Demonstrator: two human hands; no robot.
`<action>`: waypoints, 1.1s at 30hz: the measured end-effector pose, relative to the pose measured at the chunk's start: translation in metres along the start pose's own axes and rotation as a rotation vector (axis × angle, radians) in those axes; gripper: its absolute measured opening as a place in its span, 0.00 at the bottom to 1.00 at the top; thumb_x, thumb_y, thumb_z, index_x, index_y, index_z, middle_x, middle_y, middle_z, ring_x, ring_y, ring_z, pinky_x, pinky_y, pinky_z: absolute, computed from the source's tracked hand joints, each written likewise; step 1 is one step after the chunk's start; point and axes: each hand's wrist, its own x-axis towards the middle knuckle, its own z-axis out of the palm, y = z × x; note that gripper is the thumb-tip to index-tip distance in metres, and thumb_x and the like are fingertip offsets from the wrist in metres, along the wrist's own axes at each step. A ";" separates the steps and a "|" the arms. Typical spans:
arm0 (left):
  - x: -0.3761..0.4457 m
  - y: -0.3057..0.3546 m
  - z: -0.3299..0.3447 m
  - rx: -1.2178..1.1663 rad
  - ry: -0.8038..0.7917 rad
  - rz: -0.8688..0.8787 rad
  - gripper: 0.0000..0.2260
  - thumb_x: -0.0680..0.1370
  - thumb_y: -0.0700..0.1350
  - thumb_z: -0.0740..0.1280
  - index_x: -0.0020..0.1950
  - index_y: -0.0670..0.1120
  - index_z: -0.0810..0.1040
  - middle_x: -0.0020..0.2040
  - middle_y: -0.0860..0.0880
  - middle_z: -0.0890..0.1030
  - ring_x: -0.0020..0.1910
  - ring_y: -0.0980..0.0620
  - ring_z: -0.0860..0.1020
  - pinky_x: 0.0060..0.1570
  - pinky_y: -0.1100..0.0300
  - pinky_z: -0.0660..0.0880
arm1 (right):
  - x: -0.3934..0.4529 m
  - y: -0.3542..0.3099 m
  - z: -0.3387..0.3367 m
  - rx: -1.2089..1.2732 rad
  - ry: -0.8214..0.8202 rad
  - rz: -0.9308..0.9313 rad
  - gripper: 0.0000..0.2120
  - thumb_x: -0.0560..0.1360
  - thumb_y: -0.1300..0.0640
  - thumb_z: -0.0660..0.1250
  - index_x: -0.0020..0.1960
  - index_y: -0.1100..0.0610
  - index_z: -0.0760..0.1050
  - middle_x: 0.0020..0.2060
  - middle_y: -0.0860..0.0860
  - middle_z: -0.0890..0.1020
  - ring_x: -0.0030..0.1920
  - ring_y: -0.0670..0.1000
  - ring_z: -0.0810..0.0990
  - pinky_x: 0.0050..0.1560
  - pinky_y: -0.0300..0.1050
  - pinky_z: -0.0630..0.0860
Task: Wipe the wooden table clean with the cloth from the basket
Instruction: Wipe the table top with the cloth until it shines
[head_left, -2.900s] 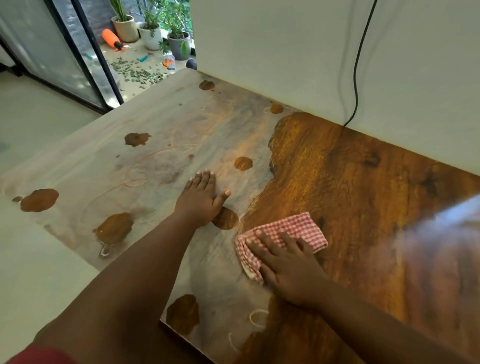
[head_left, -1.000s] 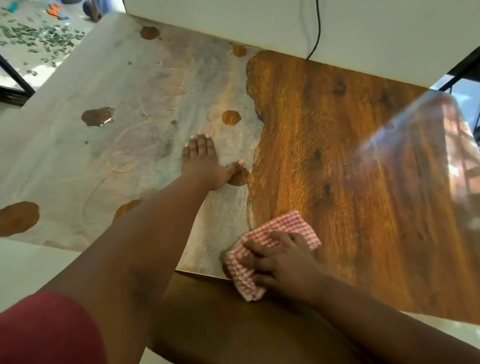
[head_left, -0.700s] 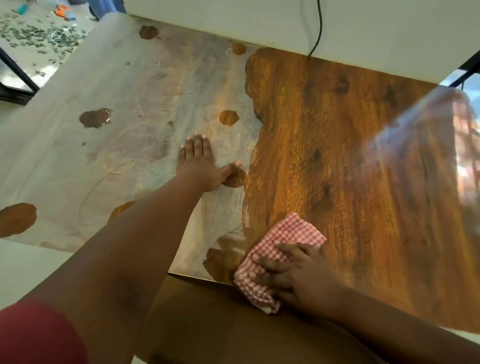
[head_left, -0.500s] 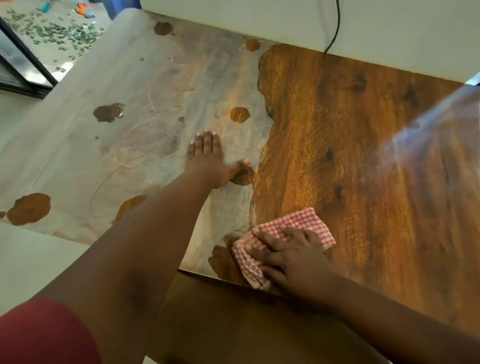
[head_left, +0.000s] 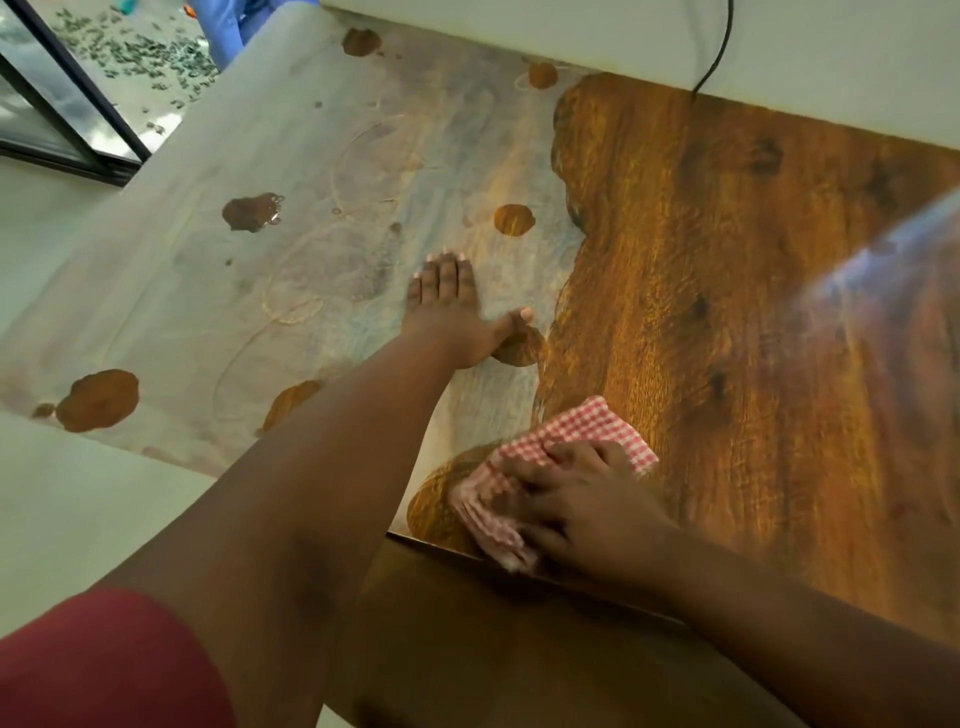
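The wooden table (head_left: 727, 291) is glossy brown on its right half and covered by a dull grey dusty film (head_left: 311, 218) with several brown wet spots on its left half. My right hand (head_left: 576, 509) presses flat on a folded red-and-white checked cloth (head_left: 582, 428) at the table's near edge, where the film meets the clean wood. My left hand (head_left: 449, 312) rests flat on the dusty part, fingers straight and thumb spread toward a brown spot (head_left: 519, 345). No basket is in view.
A white wall (head_left: 571, 31) runs along the table's far edge, with a black cable (head_left: 719, 47) hanging down it. A dark-framed glass door (head_left: 67, 114) stands at the far left, with green bits scattered on the floor beyond. The near table edge (head_left: 571, 566) lies below my right hand.
My right hand has slid the cloth along the near edge, and a brown cleared patch has appeared left of the cloth. My left hand has stayed flat in place.
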 end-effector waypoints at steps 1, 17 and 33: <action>0.000 0.001 0.000 -0.004 -0.006 -0.001 0.51 0.68 0.78 0.42 0.77 0.43 0.36 0.78 0.43 0.36 0.76 0.44 0.34 0.72 0.48 0.33 | 0.018 -0.009 -0.001 0.022 0.056 0.044 0.20 0.77 0.37 0.47 0.69 0.31 0.60 0.74 0.39 0.58 0.71 0.59 0.59 0.61 0.58 0.54; 0.003 -0.002 -0.002 -0.090 -0.037 0.029 0.56 0.59 0.79 0.32 0.77 0.43 0.35 0.77 0.44 0.34 0.75 0.44 0.32 0.72 0.47 0.32 | 0.051 0.023 -0.012 0.030 0.186 0.232 0.22 0.77 0.38 0.47 0.70 0.30 0.56 0.74 0.36 0.57 0.69 0.58 0.62 0.57 0.55 0.55; 0.009 -0.003 -0.026 -0.271 -0.260 -0.015 0.51 0.61 0.77 0.33 0.77 0.48 0.33 0.76 0.48 0.30 0.73 0.47 0.28 0.70 0.48 0.30 | 0.104 0.060 -0.031 0.091 0.286 0.513 0.24 0.78 0.39 0.45 0.74 0.34 0.51 0.76 0.41 0.54 0.73 0.59 0.53 0.63 0.60 0.53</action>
